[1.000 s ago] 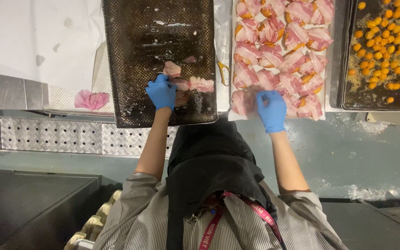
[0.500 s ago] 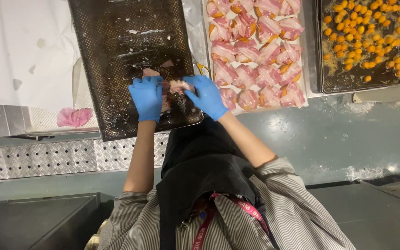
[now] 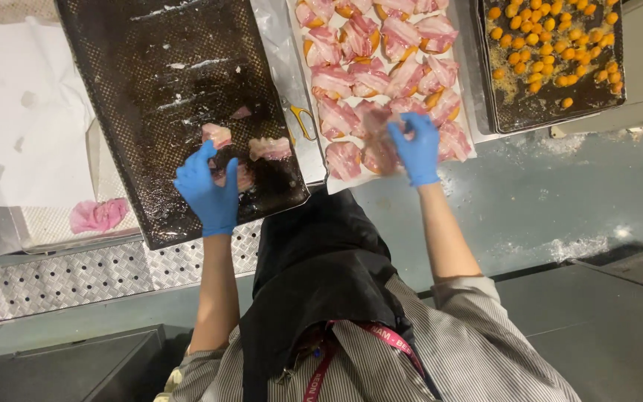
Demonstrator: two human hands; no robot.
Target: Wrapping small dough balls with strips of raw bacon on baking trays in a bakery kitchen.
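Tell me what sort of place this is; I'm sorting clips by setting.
Probably a commercial kitchen: a dark baking tray with few bacon-wrapped pieces, a sheet full of raw ones, a tray of small orange pieces, blue-gloved hands, and steel surfaces.

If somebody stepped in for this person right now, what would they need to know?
Left hand: open, gloved, on the dark tray, fingertips at one bacon-wrapped piece.
Right hand: on the white sheet, at a wrapped piece; the grip is blurred.
Done: three pieces lie on the dark tray.
Left: most wrapped pieces are on the white sheet.
A tray of orange bits stands to the right.
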